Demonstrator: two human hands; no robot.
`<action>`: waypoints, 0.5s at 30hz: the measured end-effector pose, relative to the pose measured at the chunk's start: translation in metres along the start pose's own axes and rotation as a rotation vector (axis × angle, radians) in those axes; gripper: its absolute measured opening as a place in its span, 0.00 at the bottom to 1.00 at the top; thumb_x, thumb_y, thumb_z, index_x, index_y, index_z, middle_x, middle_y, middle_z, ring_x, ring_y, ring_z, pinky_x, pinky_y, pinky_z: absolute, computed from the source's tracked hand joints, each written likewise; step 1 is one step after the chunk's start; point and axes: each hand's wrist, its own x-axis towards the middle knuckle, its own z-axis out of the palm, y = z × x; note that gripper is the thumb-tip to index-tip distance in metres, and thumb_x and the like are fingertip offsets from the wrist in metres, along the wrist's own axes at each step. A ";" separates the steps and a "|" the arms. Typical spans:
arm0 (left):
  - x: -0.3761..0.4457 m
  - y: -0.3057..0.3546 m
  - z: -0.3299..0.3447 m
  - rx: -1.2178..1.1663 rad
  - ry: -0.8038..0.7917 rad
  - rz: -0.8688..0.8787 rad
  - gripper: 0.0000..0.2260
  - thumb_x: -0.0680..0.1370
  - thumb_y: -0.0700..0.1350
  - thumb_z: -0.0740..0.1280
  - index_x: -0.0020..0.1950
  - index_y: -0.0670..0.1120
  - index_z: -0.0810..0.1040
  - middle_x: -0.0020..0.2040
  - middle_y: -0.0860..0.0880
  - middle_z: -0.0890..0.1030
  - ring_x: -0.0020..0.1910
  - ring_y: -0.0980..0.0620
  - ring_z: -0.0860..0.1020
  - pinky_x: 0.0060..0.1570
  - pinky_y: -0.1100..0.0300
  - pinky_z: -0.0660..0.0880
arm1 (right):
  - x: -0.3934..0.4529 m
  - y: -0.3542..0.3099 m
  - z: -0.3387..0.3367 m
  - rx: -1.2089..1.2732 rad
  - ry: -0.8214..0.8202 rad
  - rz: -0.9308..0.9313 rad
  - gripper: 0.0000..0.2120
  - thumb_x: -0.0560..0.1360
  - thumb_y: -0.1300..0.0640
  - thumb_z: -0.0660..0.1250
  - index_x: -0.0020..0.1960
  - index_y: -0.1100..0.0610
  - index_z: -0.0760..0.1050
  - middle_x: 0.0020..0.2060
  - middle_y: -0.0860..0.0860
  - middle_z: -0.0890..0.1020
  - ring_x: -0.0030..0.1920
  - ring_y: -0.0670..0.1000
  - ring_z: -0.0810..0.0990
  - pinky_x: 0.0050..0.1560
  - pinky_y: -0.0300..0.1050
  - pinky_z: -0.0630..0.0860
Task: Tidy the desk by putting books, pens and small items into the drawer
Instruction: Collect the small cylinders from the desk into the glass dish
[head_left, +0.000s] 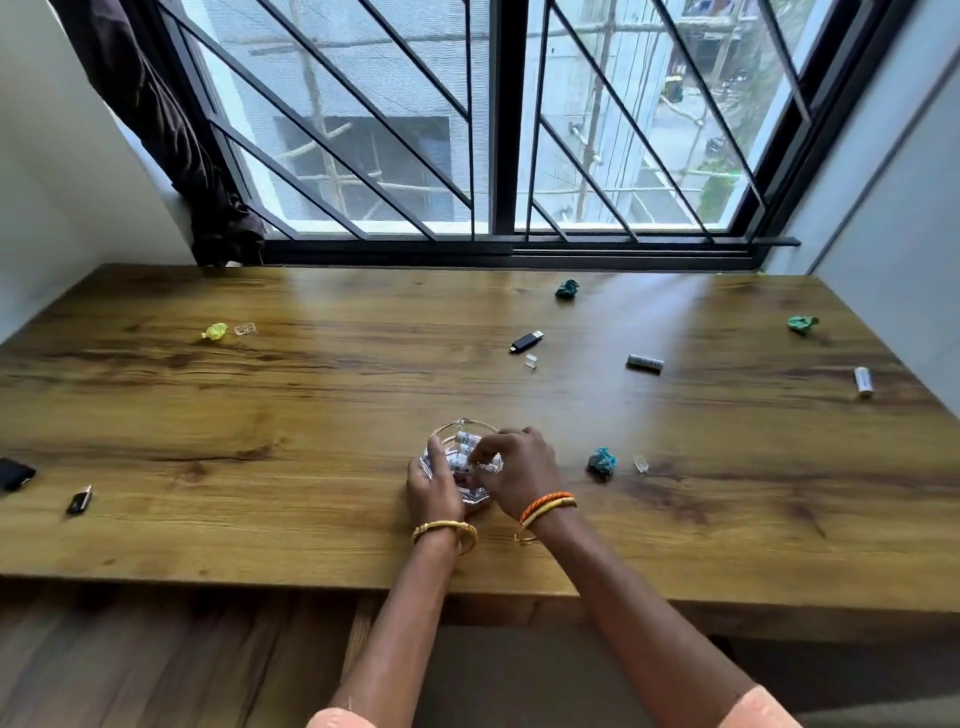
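On the wooden counter (311, 415), the left hand (431, 486) curls its fingers around the side of a small clear glass bowl (457, 462), so its grip grasps the bowl. White cylindrical batteries (464, 447) lie inside the bowl. The right hand (514, 470) has bent fingers over the bowl's right rim; its grip seems to pinch something small there, but I cannot tell what. Just right of this hand lies a crumpled teal paper ball (601, 461).
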 end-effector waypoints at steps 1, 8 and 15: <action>-0.004 0.002 0.002 0.020 -0.002 0.001 0.23 0.80 0.55 0.58 0.62 0.35 0.73 0.59 0.36 0.78 0.56 0.39 0.77 0.54 0.50 0.73 | -0.001 0.001 -0.003 -0.011 -0.005 0.016 0.09 0.68 0.56 0.74 0.47 0.51 0.83 0.47 0.49 0.83 0.53 0.54 0.74 0.52 0.44 0.69; -0.012 -0.006 0.022 -0.013 -0.056 -0.054 0.22 0.78 0.61 0.59 0.52 0.41 0.75 0.54 0.37 0.80 0.51 0.38 0.79 0.53 0.43 0.77 | -0.003 0.021 -0.022 0.093 0.017 0.089 0.05 0.68 0.56 0.74 0.43 0.55 0.84 0.42 0.53 0.84 0.44 0.50 0.77 0.48 0.44 0.75; -0.015 -0.003 0.040 -0.004 -0.073 -0.071 0.16 0.78 0.58 0.61 0.44 0.45 0.73 0.51 0.38 0.81 0.49 0.40 0.80 0.52 0.46 0.78 | 0.076 0.111 -0.119 -0.079 0.373 0.333 0.16 0.73 0.64 0.65 0.59 0.59 0.78 0.59 0.61 0.77 0.59 0.60 0.74 0.60 0.46 0.70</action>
